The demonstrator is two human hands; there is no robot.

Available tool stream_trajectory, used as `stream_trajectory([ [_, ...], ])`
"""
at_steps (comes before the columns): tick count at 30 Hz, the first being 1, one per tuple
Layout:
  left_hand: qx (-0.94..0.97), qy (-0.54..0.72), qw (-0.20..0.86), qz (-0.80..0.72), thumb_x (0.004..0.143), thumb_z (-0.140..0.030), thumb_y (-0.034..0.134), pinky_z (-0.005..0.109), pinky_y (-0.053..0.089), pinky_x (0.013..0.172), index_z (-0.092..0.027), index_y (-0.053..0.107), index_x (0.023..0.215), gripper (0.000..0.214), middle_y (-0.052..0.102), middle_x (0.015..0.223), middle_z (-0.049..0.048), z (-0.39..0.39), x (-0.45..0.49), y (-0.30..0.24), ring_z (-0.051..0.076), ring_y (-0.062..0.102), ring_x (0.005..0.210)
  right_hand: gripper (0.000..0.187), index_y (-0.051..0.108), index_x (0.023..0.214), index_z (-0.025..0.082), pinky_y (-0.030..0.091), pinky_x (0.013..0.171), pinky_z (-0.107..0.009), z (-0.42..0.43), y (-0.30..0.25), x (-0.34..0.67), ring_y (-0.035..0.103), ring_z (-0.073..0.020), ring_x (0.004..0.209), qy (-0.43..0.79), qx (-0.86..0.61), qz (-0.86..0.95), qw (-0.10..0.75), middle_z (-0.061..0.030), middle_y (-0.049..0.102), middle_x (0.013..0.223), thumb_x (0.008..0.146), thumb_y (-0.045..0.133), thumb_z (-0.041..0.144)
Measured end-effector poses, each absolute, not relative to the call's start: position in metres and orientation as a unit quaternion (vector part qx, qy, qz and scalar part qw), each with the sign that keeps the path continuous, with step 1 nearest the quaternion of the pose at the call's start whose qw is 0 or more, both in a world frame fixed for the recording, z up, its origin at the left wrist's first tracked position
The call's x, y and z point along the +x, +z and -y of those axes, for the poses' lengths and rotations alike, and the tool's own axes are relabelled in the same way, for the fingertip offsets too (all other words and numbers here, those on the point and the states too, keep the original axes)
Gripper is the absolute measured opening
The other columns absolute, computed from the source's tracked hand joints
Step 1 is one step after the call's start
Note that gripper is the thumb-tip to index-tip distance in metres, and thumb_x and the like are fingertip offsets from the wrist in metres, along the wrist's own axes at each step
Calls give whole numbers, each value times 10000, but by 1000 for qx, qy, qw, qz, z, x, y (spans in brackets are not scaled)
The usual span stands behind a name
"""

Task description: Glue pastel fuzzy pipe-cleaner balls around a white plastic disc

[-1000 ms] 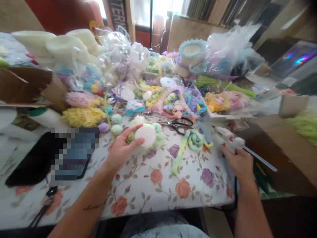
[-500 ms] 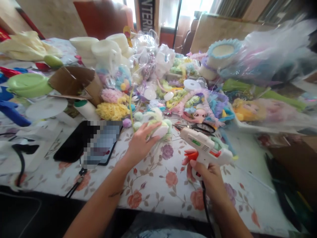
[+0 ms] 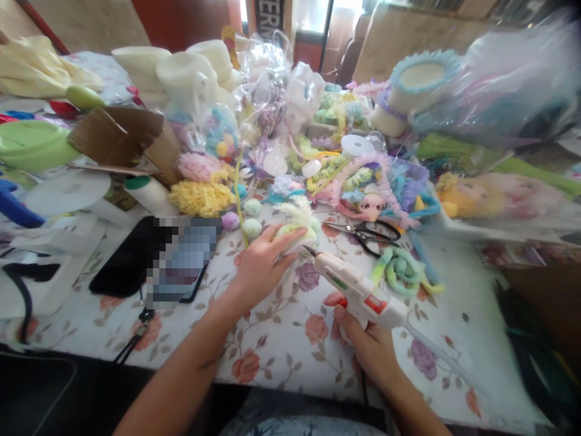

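My left hand (image 3: 265,260) is closed around a small pale-green and white fluffy piece (image 3: 297,236), fingers over its top and thumb at its near side. In my right hand (image 3: 363,339) is a white glue gun (image 3: 354,281), gripped by its handle with a finger at the red trigger. The gun's dark nozzle points left, right at the edge of the fluffy piece; whether it touches I cannot tell. Behind the gun lie black-handled scissors (image 3: 372,236). A coiled green fuzzy strip (image 3: 402,269) rests to the gun's right.
Two phones (image 3: 131,260) lie on the flowered cloth at left. Beyond them stand a thread cone (image 3: 149,195) and a cardboard box (image 3: 131,142). Pompoms (image 3: 252,227) sit behind my left hand. Craft pieces and plastic bags (image 3: 267,79) crowd the back; bagged dolls (image 3: 481,197) lie at right.
My right hand has lowered the glue gun and brought its nozzle left to the fluffy piece, uncovering the scissors and green strip. My left hand still holds the piece. The view has shifted slightly.
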State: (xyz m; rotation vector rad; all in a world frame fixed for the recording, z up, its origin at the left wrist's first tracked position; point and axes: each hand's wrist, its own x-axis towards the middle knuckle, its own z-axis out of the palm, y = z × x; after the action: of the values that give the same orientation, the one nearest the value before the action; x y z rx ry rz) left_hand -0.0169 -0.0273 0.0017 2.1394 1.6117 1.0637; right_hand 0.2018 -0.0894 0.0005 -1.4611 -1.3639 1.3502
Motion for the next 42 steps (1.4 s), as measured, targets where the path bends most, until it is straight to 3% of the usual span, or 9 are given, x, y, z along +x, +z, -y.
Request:
stream_trajectory([
  [6, 748, 360, 128, -543, 907, -240, 591, 407, 517, 963, -281, 599, 1317, 412, 625, 1270, 105, 28, -16, 0, 268, 613, 1140, 416, 577, 634, 197, 434, 576, -280, 88, -10, 209, 528, -146, 566, 487, -589, 576, 291, -5, 581, 570, 886, 529, 525],
  [14, 759, 373, 88, -526, 899, -232, 604, 385, 543, 907, -249, 623, 1293, 394, 600, 1260, 136, 28, -14, 0, 280, 620, 1138, 435, 616, 647, 197, 439, 565, -271, 90, -11, 211, 533, -144, 549, 484, -602, 570, 280, -9, 596, 565, 880, 525, 552],
  [42, 753, 357, 102, -543, 915, -286, 583, 387, 539, 924, -278, 614, 1300, 386, 592, 1293, 119, 30, -13, 3, 270, 612, 1152, 399, 595, 648, 196, 433, 578, -278, 91, -15, 210, 536, -150, 568, 480, -604, 569, 285, -8, 596, 579, 895, 534, 503],
])
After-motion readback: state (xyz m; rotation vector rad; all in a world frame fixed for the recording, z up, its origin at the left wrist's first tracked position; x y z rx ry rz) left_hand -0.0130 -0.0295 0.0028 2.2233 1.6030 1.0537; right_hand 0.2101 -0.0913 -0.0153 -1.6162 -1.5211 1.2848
